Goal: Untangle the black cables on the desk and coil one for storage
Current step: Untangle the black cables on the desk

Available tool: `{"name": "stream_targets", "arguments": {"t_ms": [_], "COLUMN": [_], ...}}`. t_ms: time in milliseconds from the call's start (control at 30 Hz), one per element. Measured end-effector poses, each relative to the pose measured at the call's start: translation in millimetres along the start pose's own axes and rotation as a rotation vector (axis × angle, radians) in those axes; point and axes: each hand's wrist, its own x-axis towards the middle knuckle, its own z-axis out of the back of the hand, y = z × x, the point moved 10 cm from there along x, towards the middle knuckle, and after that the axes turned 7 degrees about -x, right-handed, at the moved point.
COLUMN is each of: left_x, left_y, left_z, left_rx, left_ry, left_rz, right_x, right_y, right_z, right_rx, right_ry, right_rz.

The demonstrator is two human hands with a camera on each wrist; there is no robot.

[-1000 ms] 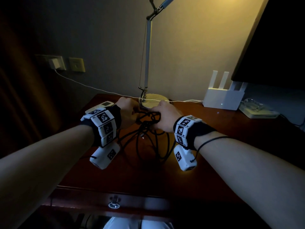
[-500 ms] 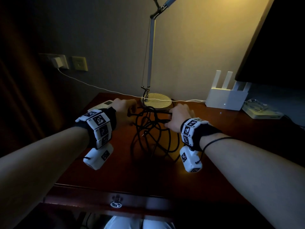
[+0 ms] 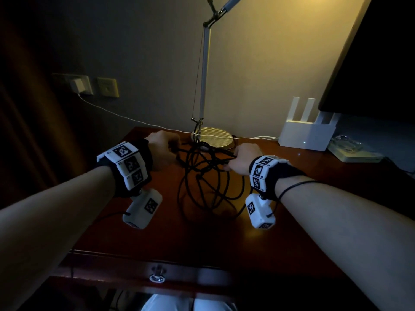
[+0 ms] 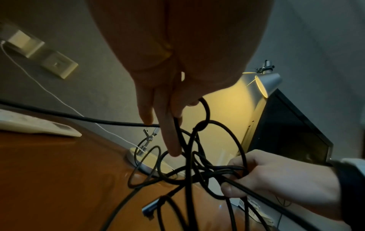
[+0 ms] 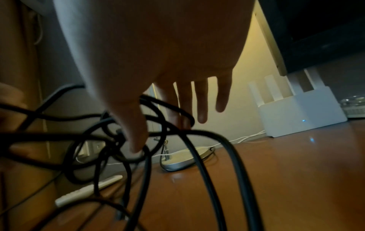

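Between both wrists, slightly toward 12 o'clock on the desk [image 3: 280, 221], hang the black cables [image 3: 208, 176]. At their 9 o'clock the left hand [image 3: 162, 151] pinches strands; at 3 o'clock the right hand [image 3: 243, 158] grips a bunch. Loops trail to 6 o'clock. Both hands are equally near, so I judge the next pull runs 9-to-3.

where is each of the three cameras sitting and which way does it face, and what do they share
Head: worn on the head, looking forward and down at the desk; shows both forearms, left hand and right hand in the black cables.
Left wrist: looks along the left hand's fingers into the tangle, toward the right hand.
Right wrist: looks along the right hand's fingers toward the wall and router.
Shared: cables and lamp base in all three.
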Motion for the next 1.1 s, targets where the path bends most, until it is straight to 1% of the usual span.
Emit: {"name": "stream_targets", "arguments": {"t_ms": [100,167,200,300,333,433,500,533,567,667,700,800,867,933,1033,1100], "left_x": [0.6,2.4,3.6,6.4,6.8,7.9,7.5,6.6,5.4,1.6,1.3,-0.7,-3.6,-5.2,-5.9,-7.4], "left_y": [-0.5,-1.0,-2.1,-8.4,-10.9,-14.0,-12.5,-10.3,-8.3,-4.7,-1.8,2.4,-2.6,-9.7,-14.9,-15.0], "left_z": [-1.1,-3.4,-4.8,-8.4,-8.6,-10.1,-10.7,-10.7,-9.7,-6.7,-6.8,-14.3,-22.0,-28.7,-37.9,-41.2], "left_rx": [-0.031,-0.039,-0.04,-0.021,-0.009,-0.006,-0.024,-0.028,-0.026,-0.001,-0.026,-0.26,-0.42,-0.513,-0.58,-0.556], "left_ry": [-0.011,-0.009,-0.007,-0.022,-0.033,-0.032,-0.021,-0.021,-0.025,-0.028,-0.015,0.055,0.091,0.127,0.19,0.214], "left_rz": [0.015,0.023,0.023,0.006,-0.001,-0.014,-0.019,-0.017,-0.02,-0.052,-0.044,0.024,0.061,0.073,0.09,0.096], "right_x": [-3.6,-6.1,-8.4,-14.6,-15.3,-18.7,-18.3,-16.0,-11.2,6.4,14.8,30.1,34.6,30.6,25.1,22.7], "right_y": [3.8,17.0,26.3,56.7,65.4,83.0,83.6,78.1,68.0,14.6,-3.9,-41.4,-48.7,-45.3,-38.9,-39.0], "right_z": [-1.1,3.5,9.2,31.0,33.1,27.5,29.8,32.8,36.2,50.6,51.5,43.6,40.6,40.4,42.4,44.2], "right_rx": [-0.022,-0.039,-0.02,0.104,0.14,0.128,0.12,0.158,0.213,0.296,0.309,0.364,0.335,0.259,0.244,0.232], "right_ry": [0.068,0.083,0.065,-0.05,-0.056,-0.027,-0.085,-0.116,-0.144,-0.266,-0.284,-0.264,-0.281,-0.273,-0.262,-0.253], "right_rz": [-0.012,0.06,0.114,0.285,0.333,0.44,0.457,0.42,0.346,0.043,-0.041,-0.218,-0.274,-0.282,-0.283,-0.303]}}
